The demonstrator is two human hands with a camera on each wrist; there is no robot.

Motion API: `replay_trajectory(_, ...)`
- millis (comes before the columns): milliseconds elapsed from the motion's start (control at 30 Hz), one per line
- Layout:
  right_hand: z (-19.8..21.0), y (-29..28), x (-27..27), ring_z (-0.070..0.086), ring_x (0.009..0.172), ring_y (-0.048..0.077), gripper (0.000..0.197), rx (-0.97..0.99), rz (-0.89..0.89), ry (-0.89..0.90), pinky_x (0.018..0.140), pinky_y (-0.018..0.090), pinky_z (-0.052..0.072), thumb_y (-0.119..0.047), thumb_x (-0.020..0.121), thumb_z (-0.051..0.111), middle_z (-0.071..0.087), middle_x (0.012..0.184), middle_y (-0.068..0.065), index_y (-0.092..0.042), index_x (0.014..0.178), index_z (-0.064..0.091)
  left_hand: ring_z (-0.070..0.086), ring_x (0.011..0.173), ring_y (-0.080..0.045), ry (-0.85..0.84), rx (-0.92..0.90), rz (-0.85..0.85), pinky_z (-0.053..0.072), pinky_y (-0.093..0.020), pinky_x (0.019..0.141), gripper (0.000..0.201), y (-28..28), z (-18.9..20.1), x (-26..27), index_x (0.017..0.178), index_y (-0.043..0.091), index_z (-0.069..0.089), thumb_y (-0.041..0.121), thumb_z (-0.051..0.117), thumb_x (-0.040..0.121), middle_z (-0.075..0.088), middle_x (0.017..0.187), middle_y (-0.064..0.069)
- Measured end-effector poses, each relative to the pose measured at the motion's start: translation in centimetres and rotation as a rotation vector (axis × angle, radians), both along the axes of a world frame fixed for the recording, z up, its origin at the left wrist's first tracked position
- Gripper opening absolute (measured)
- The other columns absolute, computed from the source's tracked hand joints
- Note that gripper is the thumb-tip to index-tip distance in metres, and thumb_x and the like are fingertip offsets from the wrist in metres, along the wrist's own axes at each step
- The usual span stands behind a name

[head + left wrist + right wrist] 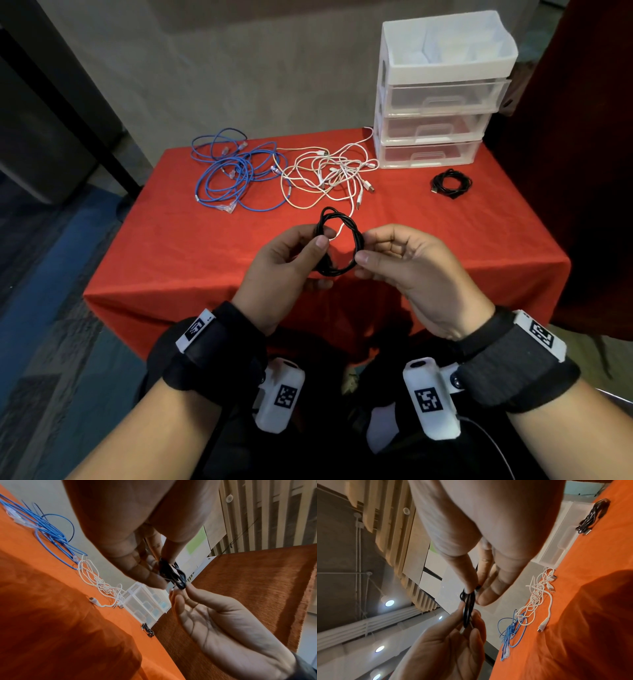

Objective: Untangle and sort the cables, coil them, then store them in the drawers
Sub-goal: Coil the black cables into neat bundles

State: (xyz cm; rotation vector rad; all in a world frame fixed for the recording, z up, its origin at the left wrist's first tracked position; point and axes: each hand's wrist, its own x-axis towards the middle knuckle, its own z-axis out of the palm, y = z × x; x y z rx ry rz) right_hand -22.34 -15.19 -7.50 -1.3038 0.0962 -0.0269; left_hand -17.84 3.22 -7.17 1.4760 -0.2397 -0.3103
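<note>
A small black cable coil (pixel 337 241) hangs in the air above the near edge of the red-clothed table (pixel 205 240). My left hand (pixel 291 253) pinches its left side between thumb and fingers, and my right hand (pixel 394 253) pinches its right side. The left wrist view shows the twisted black coil (pixel 173 573) between both hands, and the right wrist view shows the coil (pixel 468 609) edge on. Blue cables (pixel 236 168) lie tangled at the table's far left, white cables (pixel 329 171) beside them. Another coiled black cable (pixel 451 183) lies in front of the drawer unit (pixel 435 102).
The white drawer unit has three clear drawers, all closed, and an open tray on top. A dark red curtain or chair (pixel 582 171) stands right of the table. One white cable end (pixel 358 205) trails toward the held coil. Bare red cloth spans the near left and right.
</note>
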Motion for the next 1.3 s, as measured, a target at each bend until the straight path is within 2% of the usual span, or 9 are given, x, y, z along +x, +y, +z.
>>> replay_trajectory(233, 0.1, -0.3, 0.1, 0.067, 0.075, 0.015, 0.024, 0.084, 0.052, 0.086, 0.067, 0.024, 0.056, 0.002, 0.089, 0.067, 0.069, 0.091, 0.013, 0.006, 0.113, 0.068, 0.062, 0.080, -0.012, 0.019, -0.009, -0.014, 0.059, -0.031, 0.067, 0.017, 0.0, -0.1, 0.0, 0.109, 0.015, 0.069, 0.015, 0.054, 0.102, 0.063, 0.086, -0.005)
replay_trajectory(367, 0.0, -0.4, 0.0, 0.061, 0.073, 0.014, 0.029, 0.115, 0.073, 0.089, 0.065, 0.023, 0.053, 0.001, 0.091, 0.064, 0.066, 0.090, 0.010, 0.010, 0.119, 0.063, 0.060, 0.088, -0.021, 0.058, -0.035, -0.014, 0.058, -0.031, 0.065, 0.017, -0.2, -0.4, 0.0, 0.108, 0.015, 0.070, 0.016, 0.054, 0.102, 0.059, 0.092, -0.012)
replay_trajectory(467, 0.2, -0.4, -0.3, 0.059, 0.080, 0.015, 0.024, 0.113, 0.135, 0.074, 0.070, 0.028, 0.050, -0.003, 0.090, 0.063, 0.063, 0.095, 0.012, 0.007, 0.111, 0.064, 0.060, 0.094, -0.027, 0.082, -0.055, -0.023, 0.056, -0.030, 0.063, 0.018, -0.3, -0.4, 0.0, 0.107, 0.017, 0.071, 0.016, 0.053, 0.102, 0.059, 0.096, -0.018)
replay_trajectory(700, 0.5, -1.1, -0.4, 0.060, 0.088, 0.018, 0.012, 0.079, 0.259, 0.113, 0.073, 0.035, 0.052, -0.010, 0.085, 0.065, 0.066, 0.094, 0.010, -0.005, 0.096, 0.066, 0.060, 0.081, -0.020, 0.037, -0.028, 0.008, 0.057, -0.031, 0.064, 0.017, -0.5, -0.1, 0.2, 0.106, 0.017, 0.071, 0.015, 0.054, 0.102, 0.062, 0.085, -0.012)
replay_trajectory(800, 0.7, -0.8, -0.5, 0.059, 0.085, 0.021, 0.022, 0.051, 0.247, 0.133, 0.071, 0.036, 0.052, -0.021, 0.085, 0.058, 0.061, 0.093, 0.011, -0.004, 0.097, 0.063, 0.061, 0.074, -0.014, 0.000, 0.017, 0.023, 0.056, -0.031, 0.064, 0.017, -0.7, 0.0, 0.2, 0.107, 0.014, 0.071, 0.015, 0.055, 0.102, 0.064, 0.077, -0.003)
replay_trajectory(867, 0.7, -0.2, -0.7, 0.059, 0.082, 0.021, 0.029, -0.054, 0.225, 0.106, 0.071, 0.036, 0.053, -0.029, 0.090, 0.065, 0.060, 0.093, 0.009, -0.001, 0.101, 0.064, 0.060, 0.074, -0.015, -0.042, 0.047, 0.036, 0.054, -0.029, 0.062, 0.016, -0.9, 0.1, 0.2, 0.107, 0.014, 0.071, 0.014, 0.056, 0.102, 0.064, 0.077, -0.004)
replay_trajectory(967, 0.7, 0.3, -0.6, 0.059, 0.073, 0.020, 0.012, -0.140, 0.137, 0.041, 0.068, 0.031, 0.056, -0.012, 0.092, 0.073, 0.060, 0.084, 0.008, -0.003, 0.094, 0.066, 0.059, 0.072, -0.012, -0.135, 0.084, 0.075, 0.054, -0.027, 0.064, 0.015, -0.8, 0.3, 0.5, 0.106, 0.013, 0.072, 0.012, 0.058, 0.100, 0.065, 0.075, -0.001)
replay_trajectory(1133, 1.0, -0.8, -0.2, 0.067, 0.066, 0.023, 0.017, -0.153, 0.147, 0.055, 0.068, 0.032, 0.060, -0.001, 0.089, 0.071, 0.068, 0.081, 0.015, -0.006, 0.105, 0.074, 0.060, 0.068, -0.010, -0.121, 0.087, 0.081, 0.055, -0.026, 0.058, 0.014, -0.1, 1.0, 0.9, 0.104, 0.011, 0.072, 0.011, 0.059, 0.100, 0.062, 0.068, 0.002)
replay_trajectory(1300, 1.7, -2.4, -0.4, 0.071, 0.066, 0.024, 0.017, -0.262, 0.275, 0.054, 0.061, 0.026, 0.057, -0.001, 0.096, 0.062, 0.073, 0.083, 0.015, -0.008, 0.107, 0.072, 0.056, 0.068, -0.011, -0.206, 0.209, 0.120, 0.056, -0.048, 0.070, 0.012, 0.6, 0.7, 1.3, 0.104, 0.014, 0.073, 0.016, 0.063, 0.098, 0.060, 0.068, 0.005)
